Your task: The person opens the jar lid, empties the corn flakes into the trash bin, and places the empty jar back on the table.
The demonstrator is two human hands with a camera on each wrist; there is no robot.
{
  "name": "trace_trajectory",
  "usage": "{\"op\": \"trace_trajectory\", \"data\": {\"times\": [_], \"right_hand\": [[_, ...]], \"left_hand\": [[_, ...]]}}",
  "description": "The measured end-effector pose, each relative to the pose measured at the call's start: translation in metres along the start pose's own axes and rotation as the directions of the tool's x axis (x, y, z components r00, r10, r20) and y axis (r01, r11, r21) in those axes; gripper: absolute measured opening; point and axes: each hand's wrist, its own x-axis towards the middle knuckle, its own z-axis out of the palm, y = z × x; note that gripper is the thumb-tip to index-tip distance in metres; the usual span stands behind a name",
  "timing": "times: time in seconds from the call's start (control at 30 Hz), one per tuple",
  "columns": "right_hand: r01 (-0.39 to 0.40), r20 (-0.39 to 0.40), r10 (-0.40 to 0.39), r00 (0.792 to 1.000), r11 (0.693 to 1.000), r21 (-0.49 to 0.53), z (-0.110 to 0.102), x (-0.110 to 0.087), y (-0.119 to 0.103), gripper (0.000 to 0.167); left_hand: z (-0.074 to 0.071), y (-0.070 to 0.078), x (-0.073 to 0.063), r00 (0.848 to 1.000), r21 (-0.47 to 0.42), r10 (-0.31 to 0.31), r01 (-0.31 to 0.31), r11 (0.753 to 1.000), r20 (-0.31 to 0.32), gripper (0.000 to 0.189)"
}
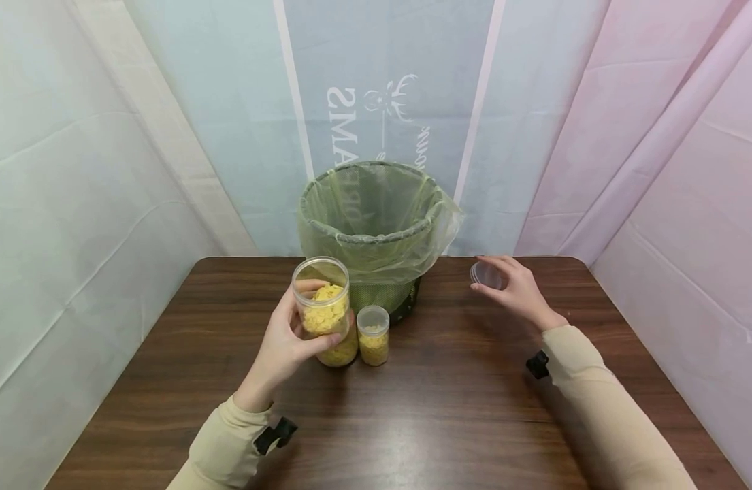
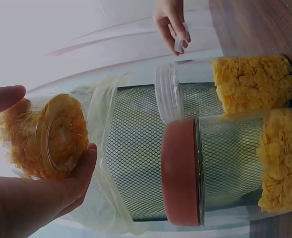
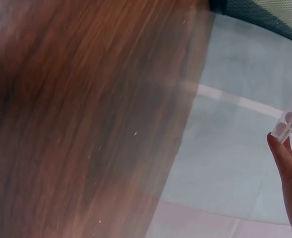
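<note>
My left hand (image 1: pixel 274 361) grips an open-topped clear plastic jar (image 1: pixel 324 313) partly filled with yellow corn flakes, its thumb and fingers round the side. In the left wrist view this jar (image 2: pixel 61 136) is held up off the table. Below it, and partly hidden by it in the head view, stands a larger flake jar (image 1: pixel 339 352) with a pinkish-red lid (image 2: pixel 181 173). Beside that is a smaller flake jar (image 1: pixel 373 346) with a clear lid. Off to the right, my right hand (image 1: pixel 524 292) pinches a round clear lid (image 1: pixel 487 275) by its edges, above the table.
A mesh waste bin (image 1: pixel 382 296) lined with a pale green translucent bag (image 1: pixel 382 258) stands at the table's back edge, behind the jars. Brown wood-grain table (image 1: pixel 449 408) lies beneath, with small crumbs (image 3: pixel 135 133) on it. Fabric walls (image 1: pixel 229 102) surround the table.
</note>
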Motion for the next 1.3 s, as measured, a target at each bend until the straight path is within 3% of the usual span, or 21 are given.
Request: {"op": "trace_trajectory", "data": {"times": [0.53, 0.93, 1.3], "right_hand": [[-0.087, 0.092, 0.093, 0.991, 0.994, -0.059, 0.012, 0.006, 0.037, 0.062], [-0.059, 0.090, 0.068, 0.994, 0.993, -0.103, 0.021, 0.005, 0.058, 0.059], [-0.144, 0.188, 0.164, 0.968, 0.983, -0.117, 0.020, 0.011, 0.072, 0.065]], "left_hand": [[-0.006, -0.002, -0.005, 0.999, 0.027, -0.001, 0.002, 1.000, -0.049, 0.072], [-0.009, 0.000, -0.007, 0.997, 0.039, -0.006, 0.009, 0.999, -0.080, 0.073], [-0.012, 0.002, -0.010, 0.996, 0.048, -0.020, 0.024, 0.999, -0.086, 0.073]]}}
